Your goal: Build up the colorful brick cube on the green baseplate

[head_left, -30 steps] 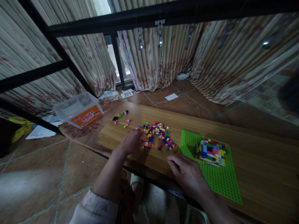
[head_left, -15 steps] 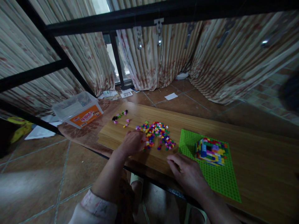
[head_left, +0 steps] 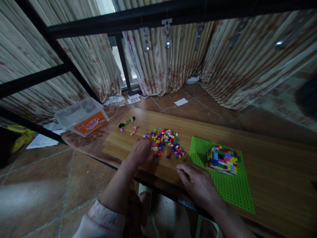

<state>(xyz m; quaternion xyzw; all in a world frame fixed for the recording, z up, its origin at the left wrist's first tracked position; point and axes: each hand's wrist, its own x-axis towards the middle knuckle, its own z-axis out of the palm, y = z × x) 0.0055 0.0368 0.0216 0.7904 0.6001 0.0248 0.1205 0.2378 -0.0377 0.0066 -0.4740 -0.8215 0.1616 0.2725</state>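
Note:
My left hand (head_left: 142,150) reaches over the left side of a pile of small colourful building bricks (head_left: 164,137). Its fingers are bent down and pressed together at the bricks, and what they grip, if anything, is hidden. My right hand (head_left: 198,181) rests at the front edge of the board, partly over the near left corner of a green studded baseplate (head_left: 237,195). The right fingers are curled in towards the thumb; nothing shows between them. On the baseplate stands a hollow block structure (head_left: 223,160) of multicoloured bricks, with an opening in its top.
The wooden board (head_left: 279,172) carries everything. Some dark, green and pink bricks (head_left: 127,122) lie at its far left. Beyond them, a clear plastic box (head_left: 81,115) with an orange label stands on a brown cloth (head_left: 115,115). A black metal frame (head_left: 148,23) crosses before the curtains.
My left hand has moved very slightly up and left at the edge of the brick pile. The right hand holds its place beside the baseplate.

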